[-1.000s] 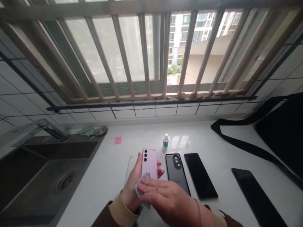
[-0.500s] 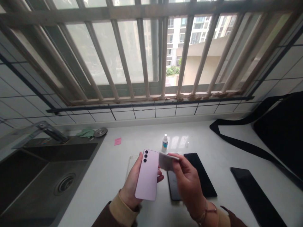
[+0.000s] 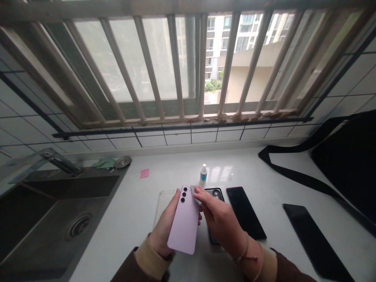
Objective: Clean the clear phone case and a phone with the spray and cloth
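— One pink phone [image 3: 185,223], back toward us, lenses at its top. We have it in the left hand [image 3: 164,231], fingers closed round its left edge, raised over the counter [image 3: 132,211].

— And our right hand [image 3: 219,219]?

— Pinched shut on a small wipe [image 3: 196,194], pressed to the phone's upper right corner, just beside the lenses. Most of the wipe is hidden under the fingers.

— What lies below?

— A clear case [image 3: 163,201] flat on the counter, left of the phone and partly behind our left hand. A black case [image 3: 216,193] shows past our right hand, and a black phone [image 3: 245,211] lies just beside it on the right. Another dark slab [image 3: 314,239] sits well apart, further right.

— Beyond those?

— Small bottle [image 3: 203,174] upright, behind the cases. A pink note [image 3: 144,173] near the sink [image 3: 44,219]. Black bag [image 3: 349,164] at the far right, its strap across the counter. Barred window [image 3: 188,62] above the tiles.
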